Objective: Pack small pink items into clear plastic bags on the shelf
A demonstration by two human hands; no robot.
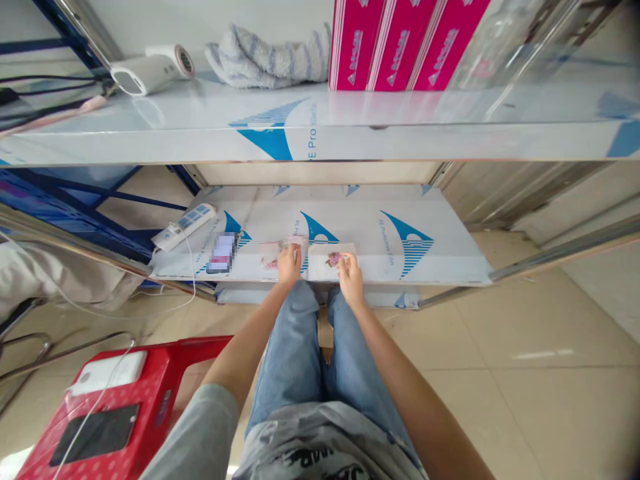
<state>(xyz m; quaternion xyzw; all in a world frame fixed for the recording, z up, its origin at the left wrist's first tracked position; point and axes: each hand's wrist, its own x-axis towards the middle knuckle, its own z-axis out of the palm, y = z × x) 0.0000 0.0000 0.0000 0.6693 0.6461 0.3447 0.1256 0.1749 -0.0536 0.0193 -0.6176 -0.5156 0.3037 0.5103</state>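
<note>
Pinching the pink piece (pixel 333 259) mid-frame in right fingers (pixel 352 263), ideally lightly, and resting left fingers (pixel 289 256) at the packet (pixel 271 263), grip unclear.

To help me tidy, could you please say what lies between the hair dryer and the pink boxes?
A striped cloth lies on the upper shelf between them, in the head view.

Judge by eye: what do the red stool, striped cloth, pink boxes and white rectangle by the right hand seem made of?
Red stool: probably moulded plastic, smooth and somewhat shiny.
Striped cloth: matte textile, perhaps terry, judging by its fuzzy folds.
Pink boxes: likely printed cardboard, with flat faces and crisp edges.
White rectangle by the right hand: perhaps paper or card, but too small to be sure.
</note>
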